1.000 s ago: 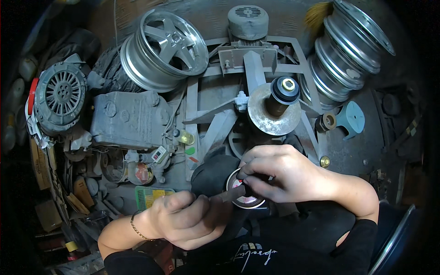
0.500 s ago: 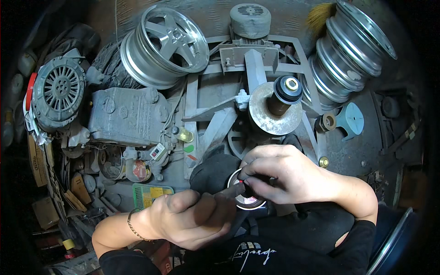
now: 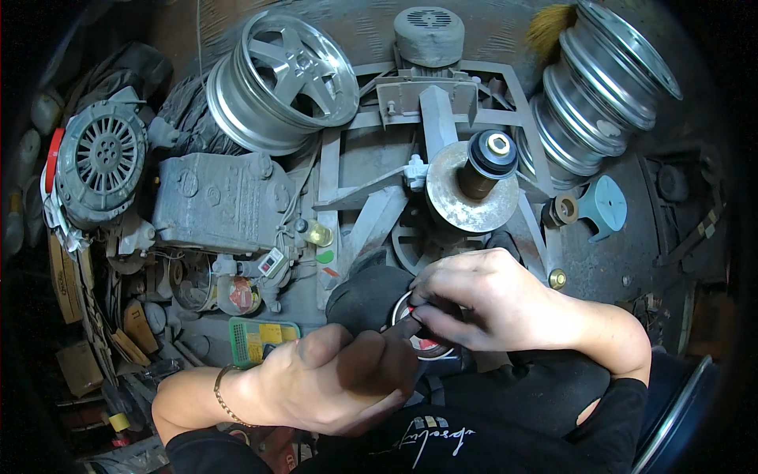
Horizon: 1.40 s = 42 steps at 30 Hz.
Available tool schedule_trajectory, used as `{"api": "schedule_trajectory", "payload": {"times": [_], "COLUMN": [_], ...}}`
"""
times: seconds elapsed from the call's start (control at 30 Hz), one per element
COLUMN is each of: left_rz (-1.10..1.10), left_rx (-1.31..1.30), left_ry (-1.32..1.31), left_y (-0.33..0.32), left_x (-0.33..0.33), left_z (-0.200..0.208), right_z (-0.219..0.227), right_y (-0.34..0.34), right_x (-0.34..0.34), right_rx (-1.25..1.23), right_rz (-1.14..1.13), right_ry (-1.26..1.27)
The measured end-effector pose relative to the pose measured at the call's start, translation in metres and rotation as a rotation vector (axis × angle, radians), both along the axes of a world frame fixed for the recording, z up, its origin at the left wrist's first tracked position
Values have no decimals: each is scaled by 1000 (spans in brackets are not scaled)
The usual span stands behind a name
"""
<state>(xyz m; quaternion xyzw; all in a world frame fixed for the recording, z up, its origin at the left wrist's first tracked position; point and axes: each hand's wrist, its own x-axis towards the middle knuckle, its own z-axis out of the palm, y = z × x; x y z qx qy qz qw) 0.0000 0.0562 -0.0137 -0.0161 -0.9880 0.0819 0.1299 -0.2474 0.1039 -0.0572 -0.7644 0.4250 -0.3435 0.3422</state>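
A round, silver-rimmed piece with red and white on its face (image 3: 430, 348) is in front of my lap, between my two hands. My left hand (image 3: 339, 379) is curled at its left side. The left fingertips reach over the rim; whatever they hold is hidden. Across the top right of the round piece bends my right hand (image 3: 482, 304), its thumb and fingers drawn together over the face. What lies between the right fingertips is too small and dark to make out. The right hand covers part of the rim.
Ahead stands a metal frame with a motor (image 3: 429, 35) and a shaft with a round flange (image 3: 466, 207). An alloy wheel (image 3: 276, 87) leans at the back left, with stacked rims (image 3: 596, 95) at the right. A green basket (image 3: 239, 340) and a blue stool (image 3: 604, 207) sit nearby.
My left hand has shifted slightly and its wrist has dropped a little. More red shows on the round piece. The right hand has stayed nearly in place.
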Motion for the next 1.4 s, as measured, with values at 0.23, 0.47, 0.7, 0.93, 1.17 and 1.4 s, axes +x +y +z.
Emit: {"api": "schedule_trajectory", "payload": {"times": [0.23, 0.47, 0.7, 0.93, 1.17, 1.4], "left_rz": [37, 6, 5, 26, 0, -9], "left_rx": [75, 117, 36, 81, 70, 35], "left_ry": [44, 13, 8, -23, 20, 66], "left_y": [3, 1, 2, 4, 2, 2], "left_x": [-7, -7, -2, -1, -4, -5], "left_z": [5, 9, 4, 6, 5, 0], "right_z": [8, 3, -2, 1, 5, 8], "right_y": [0, 1, 1, -2, -4, -5], "right_x": [-1, 3, 1, 0, -1, 1], "right_rx": [10, -100, -86, -129, -141, -138], "right_rz": [11, -46, -35, 12, 55, 66], "right_ry": [84, 137, 24, 40, 154, 173]}}
